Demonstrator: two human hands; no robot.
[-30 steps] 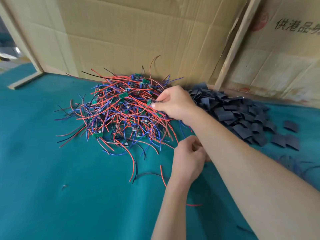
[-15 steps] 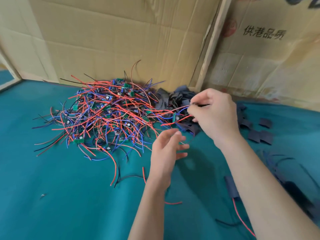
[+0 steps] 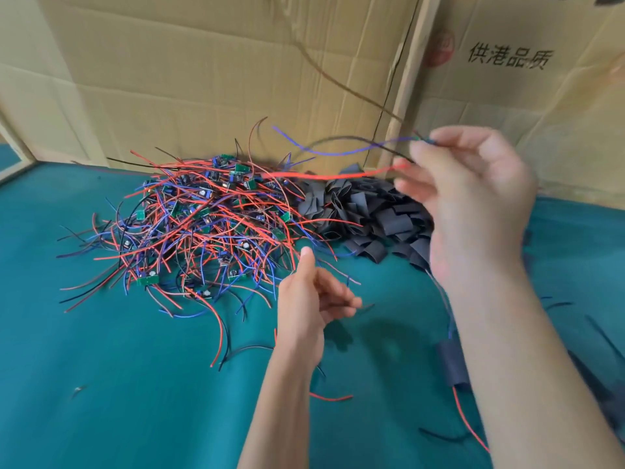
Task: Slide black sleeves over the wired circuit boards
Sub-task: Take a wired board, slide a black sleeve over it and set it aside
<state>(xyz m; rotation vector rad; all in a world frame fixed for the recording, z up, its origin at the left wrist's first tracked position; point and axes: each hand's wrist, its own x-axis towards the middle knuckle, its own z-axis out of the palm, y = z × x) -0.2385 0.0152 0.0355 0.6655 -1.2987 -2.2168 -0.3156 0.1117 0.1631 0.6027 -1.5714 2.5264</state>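
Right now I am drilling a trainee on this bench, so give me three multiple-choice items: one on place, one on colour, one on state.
1. The pile of black sleeves lies where from the wire tangle?
A. right
B. left
C. on top

2. What colour is the table cover?
A. grey
B. teal
C. brown

3. What is the right hand doing?
A. resting flat
B. holding a sleeve
C. lifting a wired board

Key: 1 A, the sleeves sit right of the tangle. 2 B, the cloth is teal. 3 C, red, blue and black wires trail from its grip in the air, while the left hand is empty.
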